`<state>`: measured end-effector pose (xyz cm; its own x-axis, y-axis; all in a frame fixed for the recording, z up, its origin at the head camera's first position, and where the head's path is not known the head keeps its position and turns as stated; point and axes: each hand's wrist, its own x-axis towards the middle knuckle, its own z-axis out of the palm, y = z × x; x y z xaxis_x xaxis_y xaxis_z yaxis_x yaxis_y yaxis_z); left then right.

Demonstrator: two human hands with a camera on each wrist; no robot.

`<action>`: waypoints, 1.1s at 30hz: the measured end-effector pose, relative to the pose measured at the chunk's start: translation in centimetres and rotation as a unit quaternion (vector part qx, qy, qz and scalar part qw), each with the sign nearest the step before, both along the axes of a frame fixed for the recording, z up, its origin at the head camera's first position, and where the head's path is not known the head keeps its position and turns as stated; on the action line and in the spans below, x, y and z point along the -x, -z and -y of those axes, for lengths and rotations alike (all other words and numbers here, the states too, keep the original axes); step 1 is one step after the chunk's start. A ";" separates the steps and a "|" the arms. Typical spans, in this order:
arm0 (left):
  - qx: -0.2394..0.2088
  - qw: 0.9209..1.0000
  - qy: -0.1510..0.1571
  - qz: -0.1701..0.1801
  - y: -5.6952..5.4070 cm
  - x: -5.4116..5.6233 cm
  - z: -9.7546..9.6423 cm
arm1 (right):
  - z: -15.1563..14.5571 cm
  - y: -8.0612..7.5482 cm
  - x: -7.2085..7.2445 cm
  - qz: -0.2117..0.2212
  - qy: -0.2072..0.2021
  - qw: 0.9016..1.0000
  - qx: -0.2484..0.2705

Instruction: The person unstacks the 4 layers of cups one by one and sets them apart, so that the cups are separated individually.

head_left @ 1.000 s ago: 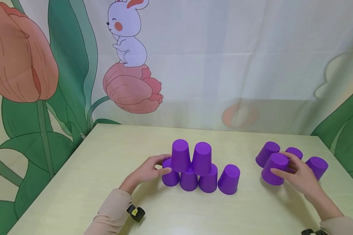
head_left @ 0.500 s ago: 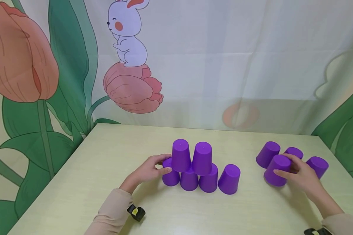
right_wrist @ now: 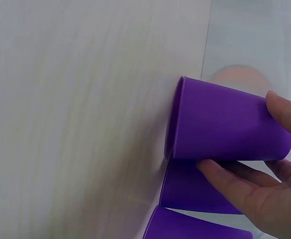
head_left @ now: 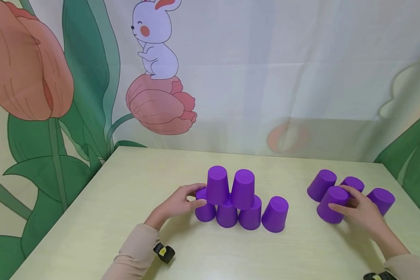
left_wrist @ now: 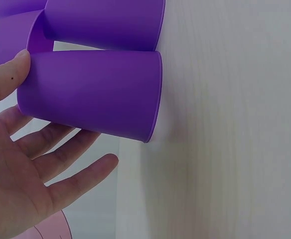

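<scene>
Upside-down purple cups stand in a row in the head view. At the row's left end, my left hand [head_left: 182, 202] pinches the end cup [head_left: 205, 212] between thumb and fingers near its closed top; the left wrist view has the other fingers spread below. Two upper cups, a left one [head_left: 217, 186] and a right one [head_left: 243, 189], straddle the row's gaps. My right hand [head_left: 362, 212] grips another inverted cup [head_left: 330, 206], thumb on the near side. In the right wrist view this cup [right_wrist: 225, 122] has its rim close over the table, slightly tilted so the opening shows.
Beside the stack, the row's right-hand cup [head_left: 275, 214] carries nothing. More inverted cups, such as the back one [head_left: 321, 186] and the far-right one [head_left: 381, 200], surround my right hand. The pale table [head_left: 231, 256] ends at a printed cloth [head_left: 231, 77].
My right hand has shifted its cup slightly rightward and down toward the table. The left hand keeps its hold and the stack stands the same. The head view has shifted a little.
</scene>
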<state>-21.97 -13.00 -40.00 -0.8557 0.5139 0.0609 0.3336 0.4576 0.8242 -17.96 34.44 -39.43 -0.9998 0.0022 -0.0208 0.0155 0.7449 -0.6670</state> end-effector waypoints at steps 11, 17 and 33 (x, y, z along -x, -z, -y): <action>-0.001 1.000 0.001 -0.001 -0.2 0.1 -0.1 | -0.1 -0.1 -0.1 -0.038 0.012 0.999 -0.027; 0.000 1.000 0.001 -0.001 -0.1 0.0 -0.1 | 0.7 -1.0 -1.0 -0.068 0.027 0.997 -0.013; 0.003 1.000 0.008 -0.008 -0.1 0.0 -0.1 | 3.0 -4.7 -2.9 -0.070 0.015 0.997 0.021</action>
